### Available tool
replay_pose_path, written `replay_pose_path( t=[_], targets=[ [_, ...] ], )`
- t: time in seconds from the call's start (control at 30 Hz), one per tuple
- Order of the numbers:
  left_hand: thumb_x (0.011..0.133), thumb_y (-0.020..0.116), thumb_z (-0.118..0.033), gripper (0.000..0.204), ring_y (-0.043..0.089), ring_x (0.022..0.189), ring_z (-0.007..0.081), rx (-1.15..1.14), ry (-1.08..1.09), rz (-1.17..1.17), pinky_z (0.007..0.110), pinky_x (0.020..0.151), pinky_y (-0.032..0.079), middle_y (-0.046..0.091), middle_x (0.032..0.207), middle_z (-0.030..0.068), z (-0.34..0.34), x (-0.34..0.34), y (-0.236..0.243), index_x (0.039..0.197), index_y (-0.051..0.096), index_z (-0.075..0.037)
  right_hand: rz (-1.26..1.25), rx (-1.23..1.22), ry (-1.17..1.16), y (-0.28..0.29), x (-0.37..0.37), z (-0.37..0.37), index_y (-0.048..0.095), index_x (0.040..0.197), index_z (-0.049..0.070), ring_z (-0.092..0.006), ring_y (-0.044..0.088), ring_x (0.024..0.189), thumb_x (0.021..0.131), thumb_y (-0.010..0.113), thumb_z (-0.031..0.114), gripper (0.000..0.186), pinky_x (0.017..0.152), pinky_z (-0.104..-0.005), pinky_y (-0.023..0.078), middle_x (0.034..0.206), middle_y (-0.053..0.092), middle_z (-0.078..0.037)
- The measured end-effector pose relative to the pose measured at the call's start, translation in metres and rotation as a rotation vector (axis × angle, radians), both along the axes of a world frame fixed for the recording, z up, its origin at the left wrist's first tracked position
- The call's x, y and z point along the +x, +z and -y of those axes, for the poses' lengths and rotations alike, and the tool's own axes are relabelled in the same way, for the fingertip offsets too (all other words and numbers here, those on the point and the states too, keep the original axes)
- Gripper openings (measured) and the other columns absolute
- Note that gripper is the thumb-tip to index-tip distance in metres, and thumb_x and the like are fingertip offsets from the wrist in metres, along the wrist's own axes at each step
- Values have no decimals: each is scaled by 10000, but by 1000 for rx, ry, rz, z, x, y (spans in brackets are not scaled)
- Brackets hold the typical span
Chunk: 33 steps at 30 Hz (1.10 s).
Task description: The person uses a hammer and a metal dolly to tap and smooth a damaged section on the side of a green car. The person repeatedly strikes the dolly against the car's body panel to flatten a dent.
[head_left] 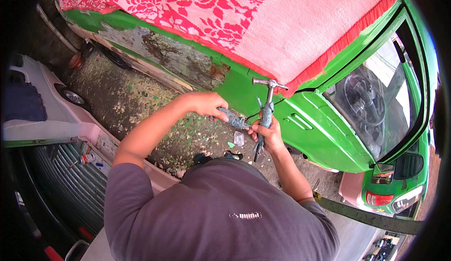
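Observation:
My left hand is closed around a tool with a grey, tape-wrapped handle. A short metal part of it points at my right hand, and its working end is hidden there, so its exact kind does not show. My right hand grips a hammer, held head up, its metal head with one broad face and one narrow end. Grey wrapping covers the hammer's handle, whose dark lower end sticks out below my fingers. Both tools are in front of a green car body, near a bare, patchy panel.
A pink and red floral blanket drapes over the green car, beside its window. Paint flakes and a clear plastic piece litter the ground. To the left stands a pale vehicle; a small can lies on a ribbed surface.

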<state>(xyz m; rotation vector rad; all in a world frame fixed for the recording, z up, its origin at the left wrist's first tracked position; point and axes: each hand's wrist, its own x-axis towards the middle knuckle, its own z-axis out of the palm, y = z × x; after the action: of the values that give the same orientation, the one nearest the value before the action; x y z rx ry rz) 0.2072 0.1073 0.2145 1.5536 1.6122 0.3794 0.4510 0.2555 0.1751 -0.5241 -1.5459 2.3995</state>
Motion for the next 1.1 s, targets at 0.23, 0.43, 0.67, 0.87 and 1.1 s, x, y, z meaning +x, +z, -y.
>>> replay_pose_path(
  t=[0.23,0.43,0.67,0.87,1.1],
  targets=[
    [822,685,-546,486,628,703,350,94,4,-239,434,645,467,635,704,151,19,4,20,975,684,-84,-9,-33,-17,1,2,6,412,1108,52,-204,586,528,810,647,-45,392,477,-296,455,734,646,-188],
    [830,689,-513,433,621,689,346,138,14,-252,444,641,456,630,702,150,24,1,16,965,691,-101,-20,-55,-44,-2,4,6,420,1124,49,-207,585,523,809,647,-55,402,468,-293,460,732,644,-188],
    [845,691,-459,369,637,728,352,187,-15,-228,453,670,478,647,735,155,28,-8,16,979,703,-115,-26,-31,-60,0,3,10,423,1125,49,-207,588,526,811,642,-61,399,468,-290,461,734,645,-188],
    [841,709,-407,356,648,771,349,178,47,-177,443,698,487,675,801,140,27,-8,18,1046,690,-116,-38,-26,-99,0,2,7,414,1125,61,-208,585,521,806,647,-44,409,463,-290,455,742,647,-193],
    [843,696,-460,422,665,822,358,112,56,-286,454,730,501,697,878,135,14,4,22,1098,679,-125,26,14,-100,3,12,-4,429,1082,50,-170,571,536,852,687,52,346,457,-290,451,839,669,-189]
  ],
)
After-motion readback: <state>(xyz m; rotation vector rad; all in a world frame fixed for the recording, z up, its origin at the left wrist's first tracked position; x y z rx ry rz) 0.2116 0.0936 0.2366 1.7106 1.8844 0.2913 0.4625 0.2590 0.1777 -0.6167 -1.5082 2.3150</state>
